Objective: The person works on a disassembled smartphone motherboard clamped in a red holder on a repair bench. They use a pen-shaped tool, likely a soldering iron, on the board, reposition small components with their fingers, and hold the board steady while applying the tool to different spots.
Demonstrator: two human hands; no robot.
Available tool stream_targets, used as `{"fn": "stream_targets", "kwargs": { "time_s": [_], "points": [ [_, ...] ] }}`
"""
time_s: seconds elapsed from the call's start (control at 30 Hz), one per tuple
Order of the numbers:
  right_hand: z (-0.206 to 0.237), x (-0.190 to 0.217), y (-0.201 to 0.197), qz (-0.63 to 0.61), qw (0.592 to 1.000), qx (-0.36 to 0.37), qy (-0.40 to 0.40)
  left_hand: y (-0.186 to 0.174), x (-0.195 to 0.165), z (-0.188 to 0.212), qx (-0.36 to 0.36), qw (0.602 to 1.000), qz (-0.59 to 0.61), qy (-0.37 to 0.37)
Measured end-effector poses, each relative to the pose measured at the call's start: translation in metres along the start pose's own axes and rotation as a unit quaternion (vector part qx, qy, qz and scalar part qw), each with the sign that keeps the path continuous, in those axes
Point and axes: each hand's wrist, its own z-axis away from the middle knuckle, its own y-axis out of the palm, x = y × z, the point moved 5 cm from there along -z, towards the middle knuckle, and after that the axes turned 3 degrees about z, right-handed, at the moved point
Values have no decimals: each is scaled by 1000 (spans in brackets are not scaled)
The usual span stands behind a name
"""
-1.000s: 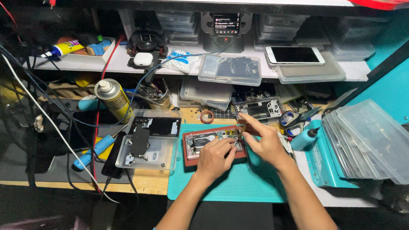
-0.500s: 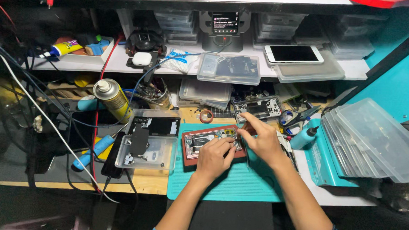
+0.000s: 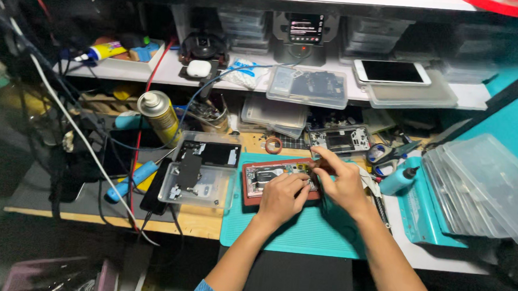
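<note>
Little has moved since earlier: both hands stay on the opened red-framed phone (image 3: 269,181) on the teal mat (image 3: 301,234). Left hand (image 3: 281,197) curled, pressing its lower edge; right hand (image 3: 342,181) pinched narrow at its 3 o'clock end, what it pinches I can't tell. Risk: a slip could scatter small parts. Clear tray (image 3: 202,181) at 9 o'clock holds a dark panel and metal plate.

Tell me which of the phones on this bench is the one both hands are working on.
The opened phone in the red frame on the teal mat, under the left hand and right hand; the others lie untouched.
</note>
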Motion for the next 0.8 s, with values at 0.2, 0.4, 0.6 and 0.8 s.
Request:
{"fn": "stream_targets", "kwargs": {
  "time_s": [0.2,0.4,0.6,0.8],
  "points": [
    [0,-1,12,-70,995,-70,28,-25,18,-2,-55,991,114,-33],
    [-12,-11,33,-176,980,-76,46,-88,57,11,-222,955,109,-164],
    [-24,8,80,-195,980,-18,29,-189,104,46,-308,917,-100,-233],
    [-35,29,123,-208,978,11,33,-218,124,66,-226,905,-161,-323]
  ]
}}
